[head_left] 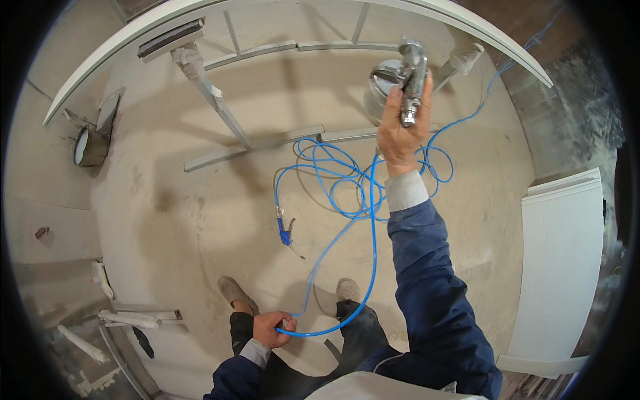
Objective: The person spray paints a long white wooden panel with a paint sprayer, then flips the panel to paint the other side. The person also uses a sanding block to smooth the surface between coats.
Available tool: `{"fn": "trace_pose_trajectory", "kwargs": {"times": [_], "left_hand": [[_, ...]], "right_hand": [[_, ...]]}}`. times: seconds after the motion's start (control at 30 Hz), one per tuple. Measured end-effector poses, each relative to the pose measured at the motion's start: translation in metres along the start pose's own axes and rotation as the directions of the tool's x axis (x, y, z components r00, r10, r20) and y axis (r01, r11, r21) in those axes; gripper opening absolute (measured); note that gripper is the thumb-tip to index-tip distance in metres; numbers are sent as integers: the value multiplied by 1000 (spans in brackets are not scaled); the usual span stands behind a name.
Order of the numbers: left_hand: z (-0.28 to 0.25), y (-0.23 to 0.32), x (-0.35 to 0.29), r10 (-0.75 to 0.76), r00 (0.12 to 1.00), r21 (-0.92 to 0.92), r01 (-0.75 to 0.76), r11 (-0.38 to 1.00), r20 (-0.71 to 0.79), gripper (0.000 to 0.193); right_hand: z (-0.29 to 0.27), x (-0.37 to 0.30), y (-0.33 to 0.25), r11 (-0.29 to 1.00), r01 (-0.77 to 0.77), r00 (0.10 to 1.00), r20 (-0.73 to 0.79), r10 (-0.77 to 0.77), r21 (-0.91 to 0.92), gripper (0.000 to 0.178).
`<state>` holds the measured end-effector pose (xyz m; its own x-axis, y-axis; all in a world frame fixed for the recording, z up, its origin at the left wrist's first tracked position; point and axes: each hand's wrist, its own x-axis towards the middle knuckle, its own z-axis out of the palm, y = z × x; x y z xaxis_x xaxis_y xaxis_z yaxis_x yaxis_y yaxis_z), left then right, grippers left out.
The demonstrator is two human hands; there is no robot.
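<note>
In my raised right hand is a metal spray gun with a round cup on its left side; my fingers wrap its handle. The arm reaches forward toward a long white panel at the top of the view. Low in front of my body, my left hand closes around a blue air hose. From there the hose loops up past my right wrist, where its end is partly hidden. More of the hose lies in loose coils on the floor, with a blue-handled blow gun nearby.
Metal stands with plastic-wrapped tops hold the panel. A bucket stands at the left wall. White panels are stacked on the right. Wrapped bars are at lower left. Blue hose runs off to the upper right.
</note>
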<state>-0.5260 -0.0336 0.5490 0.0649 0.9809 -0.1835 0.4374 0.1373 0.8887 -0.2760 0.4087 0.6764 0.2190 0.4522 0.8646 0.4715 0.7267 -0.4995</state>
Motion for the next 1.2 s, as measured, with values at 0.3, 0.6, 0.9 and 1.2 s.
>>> {"fn": "trace_pose_trajectory", "kwargs": {"times": [0.3,0.6,0.9,1.2], "left_hand": [[-65,-63,-8,6,999,-17,-7,1000,-52,14],[-114,-94,-31,-20,991,-57,13,998,-131,14],[-140,-118,-51,-34,975,-117,8,993,-219,14],[-185,-133,-72,-103,947,-159,56,986,-305,14]], "right_hand": [[110,-42,-76,994,93,994,54,-97,63,59],[202,-72,-134,969,148,976,130,-176,198,60],[281,-93,-196,943,160,940,246,-235,291,61],[377,-108,-260,905,196,917,256,-306,379,63]]}}
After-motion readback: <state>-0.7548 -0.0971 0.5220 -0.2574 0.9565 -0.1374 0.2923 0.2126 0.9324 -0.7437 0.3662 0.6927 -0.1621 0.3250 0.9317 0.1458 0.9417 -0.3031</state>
